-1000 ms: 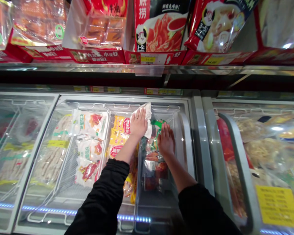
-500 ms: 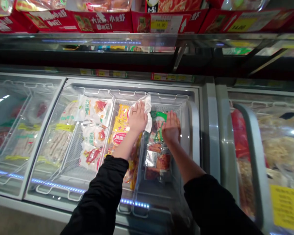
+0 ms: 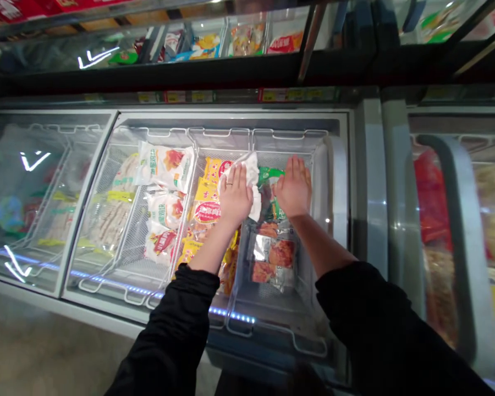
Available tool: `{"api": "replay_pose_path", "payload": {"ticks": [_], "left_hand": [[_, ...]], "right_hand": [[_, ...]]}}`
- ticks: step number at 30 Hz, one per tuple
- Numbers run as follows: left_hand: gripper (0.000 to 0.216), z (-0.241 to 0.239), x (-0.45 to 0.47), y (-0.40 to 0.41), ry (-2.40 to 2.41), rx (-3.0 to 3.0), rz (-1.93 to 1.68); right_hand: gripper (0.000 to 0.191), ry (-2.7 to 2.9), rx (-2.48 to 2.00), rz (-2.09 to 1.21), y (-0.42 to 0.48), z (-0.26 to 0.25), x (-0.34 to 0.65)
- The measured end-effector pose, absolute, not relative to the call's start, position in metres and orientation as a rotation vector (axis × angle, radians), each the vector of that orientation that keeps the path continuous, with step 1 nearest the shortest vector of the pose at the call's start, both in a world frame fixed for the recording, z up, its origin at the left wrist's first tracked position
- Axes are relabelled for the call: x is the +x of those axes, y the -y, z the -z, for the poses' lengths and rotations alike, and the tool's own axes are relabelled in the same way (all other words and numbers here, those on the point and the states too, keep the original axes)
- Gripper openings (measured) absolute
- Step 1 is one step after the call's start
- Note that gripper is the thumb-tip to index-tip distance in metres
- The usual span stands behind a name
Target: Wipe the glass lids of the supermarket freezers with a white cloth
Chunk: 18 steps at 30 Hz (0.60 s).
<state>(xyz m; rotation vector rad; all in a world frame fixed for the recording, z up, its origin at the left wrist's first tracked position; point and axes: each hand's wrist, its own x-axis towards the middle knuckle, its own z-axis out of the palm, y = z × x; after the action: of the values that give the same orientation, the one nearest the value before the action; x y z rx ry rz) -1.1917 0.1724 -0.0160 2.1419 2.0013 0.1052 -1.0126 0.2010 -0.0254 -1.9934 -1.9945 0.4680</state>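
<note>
My left hand [image 3: 236, 193] lies flat, fingers stretched out, on a crumpled white piece [image 3: 253, 165] that looks like a cloth. Yellow and red food bags [image 3: 206, 192] show beside and beneath it. To the right my right hand [image 3: 293, 186] is also flat, its fingers extended and holding nothing visible. A green food bag [image 3: 270, 176] shows by its thumb, and clear packs of brown food [image 3: 278, 256] lie nearer me. Whether the palms press on a glass lid or on the bags, I cannot tell.
White food bags [image 3: 165, 209] fill the wire basket to the left. A grey lid handle [image 3: 449, 220] stands on the neighbouring freezer at the right. Behind runs a dark ledge with price labels [image 3: 272, 95], below a shelf of packets [image 3: 243, 41].
My view has shifted downward, bringing the freezer's front and the floor further into the picture. Both hands stay flat over nearly the same bags, with the white piece still under my left hand.
</note>
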Motion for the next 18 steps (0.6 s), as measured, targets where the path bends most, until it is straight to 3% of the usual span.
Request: {"api": "replay_pose_path", "payload": {"ticks": [7, 12, 15, 18], "left_hand": [[0.064, -0.009, -1.226, -0.067, -1.368, 2.46, 0.131], [0.067, -0.006, -1.262, -0.092, -1.682, 2.312, 0.092], [0.069, 0.002, -1.226, -0.115, -1.927, 2.165, -0.003], [0.069, 0.003, -1.186, -0.11, -1.881, 2.175, -0.018]], "right_hand": [[0.066, 2.013, -2.017, -0.458, -0.203, 0.027, -1.013], [0.067, 2.044, -2.055, -0.456, -0.204, 0.029, -1.013], [0.067, 2.047, -2.051, -0.447, -0.206, 0.036, -1.012], [0.068, 2.026, -2.01, -0.433, -0.208, 0.043, -1.01]]}}
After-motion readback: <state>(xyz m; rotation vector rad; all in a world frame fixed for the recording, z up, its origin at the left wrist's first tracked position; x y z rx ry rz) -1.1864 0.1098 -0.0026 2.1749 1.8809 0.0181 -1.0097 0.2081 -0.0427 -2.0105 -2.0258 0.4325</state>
